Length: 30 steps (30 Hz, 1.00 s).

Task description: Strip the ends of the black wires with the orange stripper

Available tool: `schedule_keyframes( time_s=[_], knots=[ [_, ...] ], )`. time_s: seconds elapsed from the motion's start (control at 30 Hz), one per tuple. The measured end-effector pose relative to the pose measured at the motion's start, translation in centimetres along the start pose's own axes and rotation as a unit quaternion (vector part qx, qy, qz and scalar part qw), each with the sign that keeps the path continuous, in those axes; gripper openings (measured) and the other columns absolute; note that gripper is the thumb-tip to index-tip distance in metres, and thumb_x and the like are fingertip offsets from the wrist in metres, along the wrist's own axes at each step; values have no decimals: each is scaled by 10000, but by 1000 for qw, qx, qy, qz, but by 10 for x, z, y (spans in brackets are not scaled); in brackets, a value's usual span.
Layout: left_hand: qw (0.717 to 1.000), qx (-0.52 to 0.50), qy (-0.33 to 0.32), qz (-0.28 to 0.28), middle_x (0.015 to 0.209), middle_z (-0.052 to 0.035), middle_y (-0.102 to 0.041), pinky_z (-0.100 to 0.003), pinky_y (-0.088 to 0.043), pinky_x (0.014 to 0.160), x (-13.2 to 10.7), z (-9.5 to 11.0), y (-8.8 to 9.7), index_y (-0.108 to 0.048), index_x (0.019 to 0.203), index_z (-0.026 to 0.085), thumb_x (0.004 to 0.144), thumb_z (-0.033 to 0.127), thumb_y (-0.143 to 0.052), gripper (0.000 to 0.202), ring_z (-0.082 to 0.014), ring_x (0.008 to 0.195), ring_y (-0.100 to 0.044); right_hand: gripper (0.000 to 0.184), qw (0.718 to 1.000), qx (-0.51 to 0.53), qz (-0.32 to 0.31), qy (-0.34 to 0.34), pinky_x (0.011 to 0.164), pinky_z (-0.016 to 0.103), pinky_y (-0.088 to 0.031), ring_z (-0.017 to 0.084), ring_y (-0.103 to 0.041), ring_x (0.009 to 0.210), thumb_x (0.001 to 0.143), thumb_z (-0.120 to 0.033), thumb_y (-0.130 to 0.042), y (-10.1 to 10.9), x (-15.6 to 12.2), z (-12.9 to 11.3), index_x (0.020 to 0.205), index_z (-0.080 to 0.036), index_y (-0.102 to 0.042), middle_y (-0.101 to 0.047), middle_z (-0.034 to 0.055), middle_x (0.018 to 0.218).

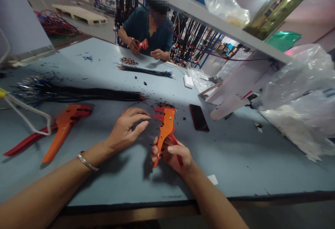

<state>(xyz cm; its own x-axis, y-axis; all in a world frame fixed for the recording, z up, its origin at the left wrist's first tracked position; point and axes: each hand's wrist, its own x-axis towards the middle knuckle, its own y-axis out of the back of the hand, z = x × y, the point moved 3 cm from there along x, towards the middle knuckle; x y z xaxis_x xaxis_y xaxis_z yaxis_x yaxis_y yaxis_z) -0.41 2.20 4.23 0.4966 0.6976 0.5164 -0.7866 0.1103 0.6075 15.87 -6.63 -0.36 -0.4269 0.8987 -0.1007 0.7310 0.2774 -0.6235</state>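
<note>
My right hand (174, 152) is wrapped round the handles of an orange and red wire stripper (167, 122), held upright with its jaws facing left. Just left of those jaws is my left hand (130, 126), fingers stretched out and thumb apart, with nothing visible in it. A silver bangle (87, 161) circles the left wrist. Behind the left hand lies a long bundle of black wires (96, 93), with copper-coloured ends at the right. A small heap of stripped scraps (165, 105) sits behind the tool. A second wire stripper (65, 121) rests on the table at the left.
Across the table (235, 166), a co-worker (148, 30) holds a red tool near a smaller wire bundle (146, 71) and a scrap pile (128, 61). A phone (199, 117) lies at right. Plastic bags (295, 117) crowd the right side, and a shelf beam (209, 16) crosses above.
</note>
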Motion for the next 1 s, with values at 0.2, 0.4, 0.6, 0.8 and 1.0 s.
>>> schedule_keyframes(
  time_s=[0.2, 0.4, 0.6, 0.8, 1.0],
  knots=[
    [998, 22, 5, 55, 1018, -74, -655, -345, -419, 920, 1, 1, 4, -674, 961, 180, 882, 284, -470, 243, -209, 997, -566, 337, 1000, 20, 16, -15, 541, 280, -503, 157, -616, 559, 708, -406, -671, -2, 1, 6, 897, -141, -586, -598, 4, 676],
    [983, 108, 2, 147, 1029, -65, -658, -396, -407, 939, 6, 10, 13, -677, 929, 196, 862, 266, -485, 215, -225, 1007, -570, 325, 998, -24, 57, -4, 353, 210, -419, 97, -493, 340, 691, -404, -736, -5, -3, 11, 735, -147, -541, -539, -49, 482],
    [969, 173, -16, 178, 993, -53, -678, -429, -404, 921, 12, 19, 23, -679, 889, 220, 846, 241, -505, 180, -234, 968, -593, 321, 995, -16, 87, 41, 327, 191, -376, 57, -399, 275, 740, -356, -713, -2, -4, 7, 624, -162, -484, -446, -88, 409],
    [959, 167, -109, 203, 969, -69, -660, -394, -455, 846, -6, 57, 40, -676, 912, 212, 795, 127, -559, 186, -222, 912, -594, 247, 996, 11, 80, 45, 367, 206, -423, 99, -511, 366, 723, -330, -716, 6, -5, 3, 769, -149, -554, -540, -51, 506],
    [988, -34, 117, 92, 998, -65, -650, -318, -488, 812, -45, 71, 16, -611, 1038, 197, 851, 224, -542, 201, -188, 898, -612, 484, 997, -14, -63, 45, 740, 358, -523, 204, -656, 773, 649, -342, -770, -12, -11, 3, 1044, -152, -565, -643, 58, 890]
  ],
)
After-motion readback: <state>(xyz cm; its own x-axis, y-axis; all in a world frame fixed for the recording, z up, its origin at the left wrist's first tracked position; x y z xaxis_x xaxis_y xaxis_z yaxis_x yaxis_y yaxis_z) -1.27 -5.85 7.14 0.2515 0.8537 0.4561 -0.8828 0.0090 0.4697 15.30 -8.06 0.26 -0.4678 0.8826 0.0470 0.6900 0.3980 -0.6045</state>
